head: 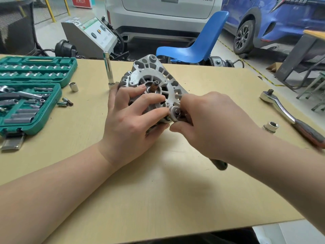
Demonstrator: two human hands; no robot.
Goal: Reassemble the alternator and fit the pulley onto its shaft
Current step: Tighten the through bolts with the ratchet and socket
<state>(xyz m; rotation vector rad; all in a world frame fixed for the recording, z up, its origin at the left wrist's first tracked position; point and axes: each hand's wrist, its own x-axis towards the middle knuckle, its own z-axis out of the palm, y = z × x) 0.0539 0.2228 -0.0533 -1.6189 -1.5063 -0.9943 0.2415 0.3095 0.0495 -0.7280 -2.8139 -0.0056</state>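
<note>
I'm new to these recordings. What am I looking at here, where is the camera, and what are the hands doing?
There is no machine: a person works bare-handed, filmed by one wide-angle camera on their head looking down. The left hand grips the alternator on the table, its shaft bare with no pulley. The right hand holds a small ratchet at the housing's edge, its handle end showing beneath the wrist. To the left lies an open green socket case; to the right, a bigger ratchet and a loose socket.
</note>
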